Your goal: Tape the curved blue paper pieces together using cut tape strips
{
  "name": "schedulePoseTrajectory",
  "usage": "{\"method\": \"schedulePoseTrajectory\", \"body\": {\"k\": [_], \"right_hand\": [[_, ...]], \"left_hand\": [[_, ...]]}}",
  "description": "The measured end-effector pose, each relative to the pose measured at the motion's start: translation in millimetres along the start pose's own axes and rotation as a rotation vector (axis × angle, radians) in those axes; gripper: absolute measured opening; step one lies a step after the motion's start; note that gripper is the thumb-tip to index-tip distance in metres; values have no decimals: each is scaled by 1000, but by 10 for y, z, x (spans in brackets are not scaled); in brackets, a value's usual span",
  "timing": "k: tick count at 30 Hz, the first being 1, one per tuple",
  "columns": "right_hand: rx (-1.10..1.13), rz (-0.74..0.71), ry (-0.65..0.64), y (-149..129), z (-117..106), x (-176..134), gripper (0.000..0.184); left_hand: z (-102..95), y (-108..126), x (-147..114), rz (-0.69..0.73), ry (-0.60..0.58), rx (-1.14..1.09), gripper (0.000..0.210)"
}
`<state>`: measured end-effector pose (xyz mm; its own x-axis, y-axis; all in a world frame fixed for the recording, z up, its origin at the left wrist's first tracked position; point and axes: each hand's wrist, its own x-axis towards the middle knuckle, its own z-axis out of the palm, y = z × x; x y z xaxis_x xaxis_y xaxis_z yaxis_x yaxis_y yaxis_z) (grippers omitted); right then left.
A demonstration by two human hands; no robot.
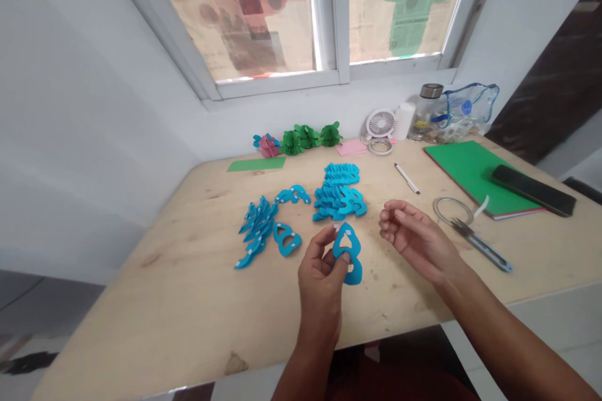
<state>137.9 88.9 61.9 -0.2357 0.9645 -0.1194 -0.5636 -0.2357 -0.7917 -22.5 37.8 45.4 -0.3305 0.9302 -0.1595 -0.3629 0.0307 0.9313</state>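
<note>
In my left hand (324, 269) is a blue paper cutout (356, 270) with rounded lobes and openings in it, pinched between thumb and fingers. A small white square sticks to its upper end, and another white bit shows at my index fingertip. To the right, my right hand (414, 235) hovers over the table with loosely curved fingers, holding nothing visible. Beyond my hands lies a stack of blue cutouts (338, 200). Further left, more blue cutouts with white squares form a fanned row (258, 225), and a single blue cutout (288, 242) rests beside it.
Thread snips (486, 250) and a tape ring (452, 209) lie at the right, near a green folder (470, 169) bearing a phone (533, 189). A pen (407, 178) lies mid-table. Along the wall stand green paper shapes (308, 136), a small fan (380, 123) and a bottle (426, 113).
</note>
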Motion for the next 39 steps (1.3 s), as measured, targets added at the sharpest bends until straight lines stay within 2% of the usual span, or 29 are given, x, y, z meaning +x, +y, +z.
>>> {"method": "schedulePoseTrajectory", "body": {"k": [5,11,15,19,32,39], "right_hand": [[89,124,-37,63,101,-179,13],[147,271,-101,267,225,-424,27],[251,327,-127,373,276,-477,33],[331,330,-126,423,278,-467,34],[337,283,-46,424,275,-498,37],[388,290,-70,471,245,-538,38]], "left_hand": [[30,17,55,51,3,15,46],[55,14,80,177,-28,47,45],[47,17,53,217,-42,70,40],[35,25,36,213,-26,94,39],[52,58,17,205,1,90,37],[48,32,26,201,-2,53,37]]}}
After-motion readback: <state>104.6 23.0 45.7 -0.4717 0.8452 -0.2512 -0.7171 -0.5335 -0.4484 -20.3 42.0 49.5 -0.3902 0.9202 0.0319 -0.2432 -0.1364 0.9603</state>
